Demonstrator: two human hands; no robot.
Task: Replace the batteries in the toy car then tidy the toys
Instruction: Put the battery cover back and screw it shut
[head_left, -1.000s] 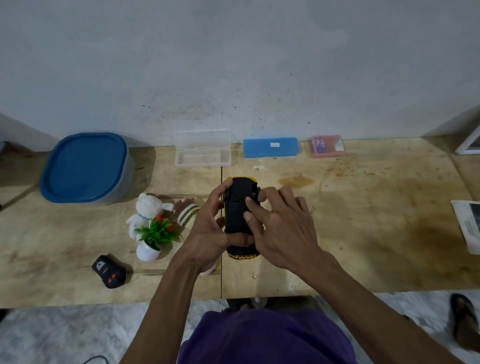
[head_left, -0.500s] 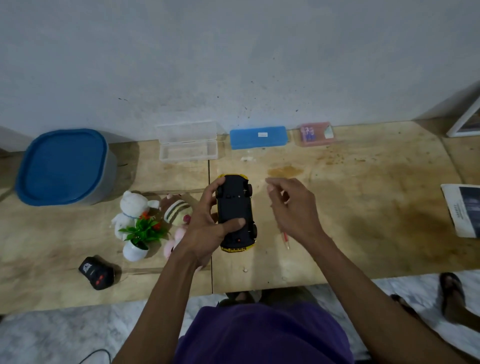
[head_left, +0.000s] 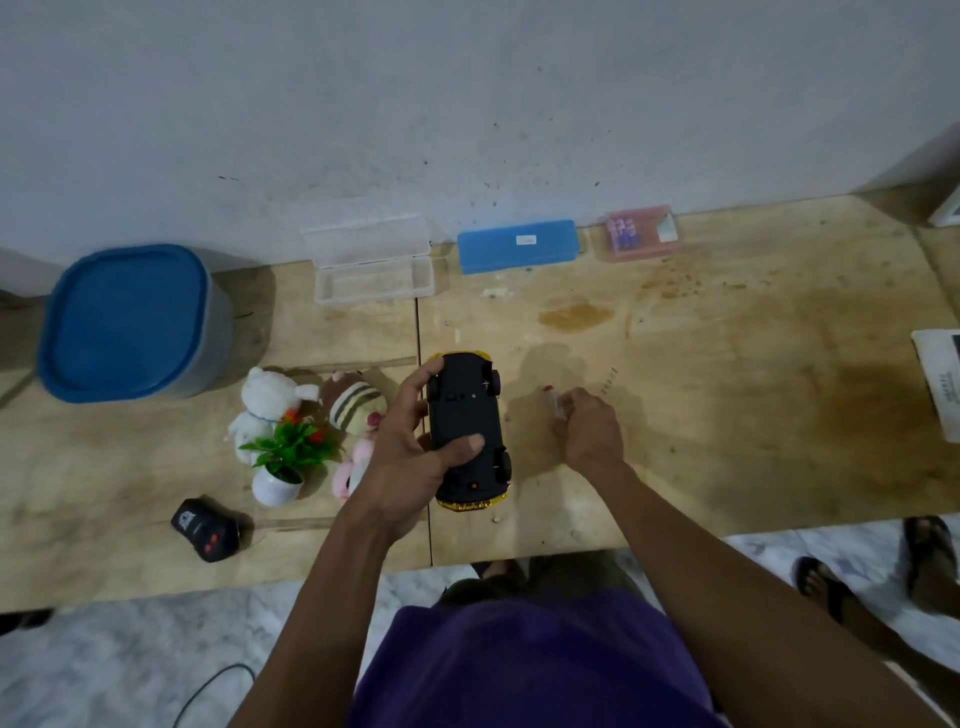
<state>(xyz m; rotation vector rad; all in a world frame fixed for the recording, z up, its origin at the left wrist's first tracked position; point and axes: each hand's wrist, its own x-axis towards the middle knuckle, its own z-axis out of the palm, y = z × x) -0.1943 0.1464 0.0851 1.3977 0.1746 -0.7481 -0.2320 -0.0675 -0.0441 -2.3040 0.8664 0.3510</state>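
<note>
Toy car (head_left: 467, 431) stays gripped; right hand (head_left: 589, 428) now grasps screwdriver (head_left: 551, 401).

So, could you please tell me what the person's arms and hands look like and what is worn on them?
Both arms are bare to the frame's lower edge: no sleeves, gloves or watch show. The left hand and right hand show no rings.

One view only: head-worn wide-angle, pitched forward and down from above the near edge of the wooden table (head_left: 727, 395). Wall (head_left: 467, 104) fills the upper third of the frame, tabletop the middle band, floor and a purple-clad torso (head_left: 519, 670) the bottom. Both forearms enter from bottom centre; hands are framed close, just below centre. Edges are bowed by lens distortion. No second view, so no shared area is given.
</note>
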